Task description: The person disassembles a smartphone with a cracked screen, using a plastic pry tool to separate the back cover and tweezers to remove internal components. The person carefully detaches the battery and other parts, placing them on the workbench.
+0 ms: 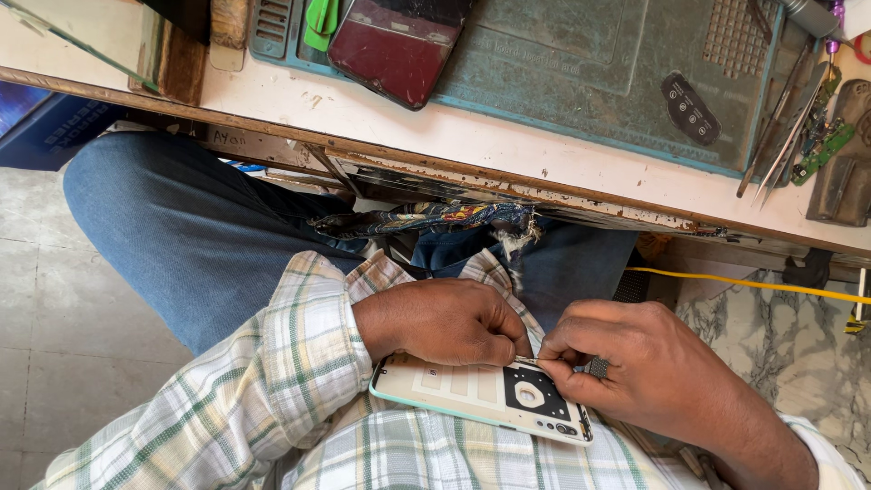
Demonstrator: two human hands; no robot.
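both hands grip a white phone held against the lap.

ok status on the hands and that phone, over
Left hand gripping phone on lap. Right hand pinching thin tool at its top edge. Nothing in the way.

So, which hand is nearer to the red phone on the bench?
Left. The left hand lies almost straight below the red phone; the right hand is farther off, below and to its right.
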